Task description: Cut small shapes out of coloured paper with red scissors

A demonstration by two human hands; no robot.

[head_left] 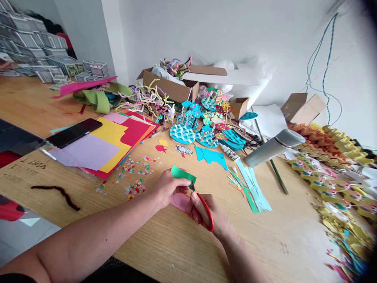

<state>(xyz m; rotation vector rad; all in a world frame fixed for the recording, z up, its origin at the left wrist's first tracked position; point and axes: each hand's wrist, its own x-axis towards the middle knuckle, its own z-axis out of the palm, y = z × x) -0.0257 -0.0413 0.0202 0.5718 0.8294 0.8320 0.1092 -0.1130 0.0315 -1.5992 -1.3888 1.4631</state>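
Hands [165,189] grip green paper [178,172] and scissors [210,216]; one carton [167,89] holds fuzzy stems [176,68].

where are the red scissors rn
In the head view's lower middle, the red scissors are in the right hand, blades at the green paper in the left hand.

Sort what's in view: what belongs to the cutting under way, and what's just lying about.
In the job:
- scissors, in the right hand
- green paper, in the left hand, at the blades
- probably the pink piece by the hands

Apparently just lying about:
- phone
- flask
- dark pipe cleaner
- green stick
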